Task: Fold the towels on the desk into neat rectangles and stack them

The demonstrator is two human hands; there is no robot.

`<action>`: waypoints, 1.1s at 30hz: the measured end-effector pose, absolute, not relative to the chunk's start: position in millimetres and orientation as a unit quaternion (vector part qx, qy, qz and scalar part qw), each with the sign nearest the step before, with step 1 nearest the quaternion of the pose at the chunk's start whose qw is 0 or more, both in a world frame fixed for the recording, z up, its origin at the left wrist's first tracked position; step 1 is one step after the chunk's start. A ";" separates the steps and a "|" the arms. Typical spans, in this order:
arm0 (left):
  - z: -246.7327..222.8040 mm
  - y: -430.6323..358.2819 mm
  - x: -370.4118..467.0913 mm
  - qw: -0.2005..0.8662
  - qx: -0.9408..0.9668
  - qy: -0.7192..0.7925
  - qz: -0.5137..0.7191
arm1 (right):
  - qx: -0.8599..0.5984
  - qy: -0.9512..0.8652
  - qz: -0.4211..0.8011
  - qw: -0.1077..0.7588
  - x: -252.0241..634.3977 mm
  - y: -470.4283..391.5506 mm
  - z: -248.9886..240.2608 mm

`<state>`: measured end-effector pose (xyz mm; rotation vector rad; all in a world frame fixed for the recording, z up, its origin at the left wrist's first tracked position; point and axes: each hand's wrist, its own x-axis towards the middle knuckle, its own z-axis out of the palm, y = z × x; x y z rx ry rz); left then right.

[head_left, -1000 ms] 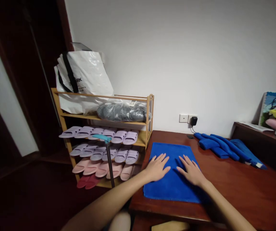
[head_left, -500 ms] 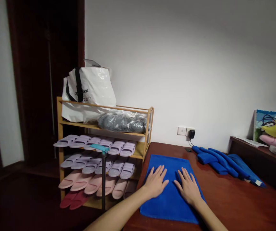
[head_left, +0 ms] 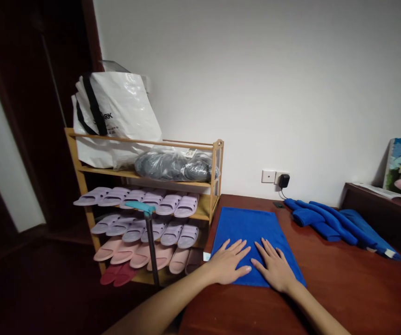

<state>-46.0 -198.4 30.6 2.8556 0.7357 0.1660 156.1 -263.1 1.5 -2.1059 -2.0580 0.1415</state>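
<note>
A blue cloth (head_left: 249, 223) lies flat on the reddish-brown table (head_left: 340, 284), its near edge just under my hands. My left hand (head_left: 228, 262) rests palm down on its near left part, fingers spread. Beside it, my right hand (head_left: 275, 266) lies palm down on the near right part with its fingers apart. Neither hand grips anything. A white tag (head_left: 206, 256) shows at the cloth's left edge. Several rolled or folded blue cloths (head_left: 326, 221) lie in a loose pile at the back right of the table.
Left of the table stands a wooden rack (head_left: 217, 163) with several slippers (head_left: 186, 204) and a white bag (head_left: 126, 107). A teal-topped pole (head_left: 150, 246) stands before it. A black plug (head_left: 284, 181) sits in the wall socket. A dark raised shelf (head_left: 378, 197) is at right.
The near edge of the blue cloth now lies farther from me, close to my hands, and the white tag has come into sight. The camera view has shifted and tilted slightly.
</note>
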 end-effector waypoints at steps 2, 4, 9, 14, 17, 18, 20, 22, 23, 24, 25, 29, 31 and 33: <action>27.3 -181.6 -41.7 0.089 0.962 0.252 0.062 | -0.710 -0.696 0.049 0.094 161.6 -245.2 0.3; 24.3 -164.1 -37.0 0.084 0.961 0.256 0.063 | -0.709 -0.697 0.048 0.094 166.9 -226.9 -0.8; 15.8 -121.6 -26.2 0.082 0.959 0.265 0.067 | -0.706 -0.701 0.054 0.087 179.3 -182.8 -4.3; 10.7 -87.9 -21.2 0.086 0.959 0.262 0.070 | -0.713 -0.694 0.054 0.083 185.8 -151.9 -8.9; 10.2 -72.5 -19.0 0.087 0.959 0.261 0.064 | -0.716 -0.691 0.056 0.079 187.5 -138.7 -9.5; 10.0 -68.1 -18.4 0.087 0.959 0.261 0.063 | -0.716 -0.692 0.057 0.078 187.8 -134.6 -9.4; 9.3 -60.0 -17.8 0.085 0.960 0.260 0.063 | -0.716 -0.692 0.058 0.076 188.0 -126.5 -9.4; 8.4 -52.7 -18.1 0.083 0.959 0.262 0.065 | -0.717 -0.691 0.057 0.075 187.7 -118.6 -10.2; 8.0 -49.4 -18.6 0.082 0.959 0.263 0.065 | -0.717 -0.690 0.056 0.075 187.5 -114.7 -11.0; 7.7 -46.2 -19.2 0.082 0.959 0.264 0.066 | -0.718 -0.690 0.056 0.074 187.4 -111.0 -12.0; 7.4 -43.3 -19.8 0.082 0.958 0.265 0.066 | -0.718 -0.690 0.056 0.073 187.4 -107.5 -13.2; 6.2 -35.5 -21.2 0.080 0.958 0.266 0.070 | -0.715 -0.693 0.059 0.073 188.1 -97.7 -17.9; 5.7 -34.7 -21.2 0.076 0.957 0.268 0.076 | -0.713 -0.694 0.058 0.082 186.9 -96.4 -18.8; 5.8 -35.8 -21.2 0.070 0.957 0.270 0.078 | -0.711 -0.695 0.052 0.096 184.2 -98.4 -18.0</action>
